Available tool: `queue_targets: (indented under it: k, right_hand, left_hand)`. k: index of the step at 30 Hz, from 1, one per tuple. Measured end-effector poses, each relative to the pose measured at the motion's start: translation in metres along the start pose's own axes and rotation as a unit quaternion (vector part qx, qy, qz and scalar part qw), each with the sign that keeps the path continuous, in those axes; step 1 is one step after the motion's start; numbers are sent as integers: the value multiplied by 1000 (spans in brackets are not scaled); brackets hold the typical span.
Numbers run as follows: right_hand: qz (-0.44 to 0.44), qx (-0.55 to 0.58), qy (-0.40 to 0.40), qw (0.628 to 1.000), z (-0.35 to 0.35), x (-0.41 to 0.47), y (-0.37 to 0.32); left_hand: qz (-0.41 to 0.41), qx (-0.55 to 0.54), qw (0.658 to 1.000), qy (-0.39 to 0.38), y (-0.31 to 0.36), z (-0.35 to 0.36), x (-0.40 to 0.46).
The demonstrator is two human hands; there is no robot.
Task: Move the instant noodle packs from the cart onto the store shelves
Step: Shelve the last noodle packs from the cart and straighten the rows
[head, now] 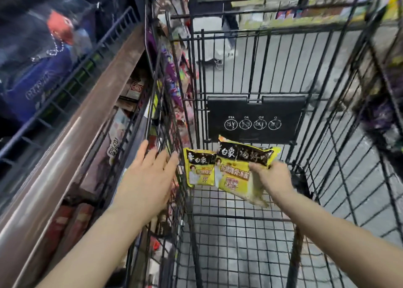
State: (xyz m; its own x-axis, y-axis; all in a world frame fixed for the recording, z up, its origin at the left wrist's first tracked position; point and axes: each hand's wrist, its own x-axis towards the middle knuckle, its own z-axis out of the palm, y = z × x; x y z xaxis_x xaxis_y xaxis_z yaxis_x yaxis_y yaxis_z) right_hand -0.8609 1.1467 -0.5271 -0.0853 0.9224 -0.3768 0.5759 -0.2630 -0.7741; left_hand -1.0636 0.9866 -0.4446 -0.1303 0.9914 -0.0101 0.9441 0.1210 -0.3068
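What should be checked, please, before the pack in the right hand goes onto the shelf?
1. Right hand grips held pack: ok.
2. Left hand free, fingers straight, over the cart side: ok.
3. Second pack left standing in the cart's corner: ok.
4. Free slot on the shelf: cannot tell.
5. Held pack undamaged: cannot tell, blurred.

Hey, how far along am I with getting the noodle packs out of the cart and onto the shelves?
Nearly done, it seems. The cart shows mostly bare wire floor, though earlier shelving can't be confirmed. In hand: your right hand grips one yellow noodle pack, lifted inside the basket. Your left hand is open beside the cart's left wall. Left: a second yellow pack leaning in the far left corner, then both go onto the shelves.
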Motion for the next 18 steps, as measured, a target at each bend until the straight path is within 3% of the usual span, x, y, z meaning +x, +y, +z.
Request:
queue_targets:
  k: [4,12,16,18]
  right_hand:
    - [3,49,8,999,-45,-9,-5]
    - [30,127,17,991,-103,-13,2]
    - [15,154,-3,988,-118,-9,-1]
    - [12,163,-13,987,-118,-6,-2]
  left_hand:
    - [-2,-21,1000,-4,23,-3,8]
    - [-20,-231,958,-169,83,30,48]
    - [-91,-319,926,-179,94,58,68]
    - [-163,-387,890,-176,95,70,79]
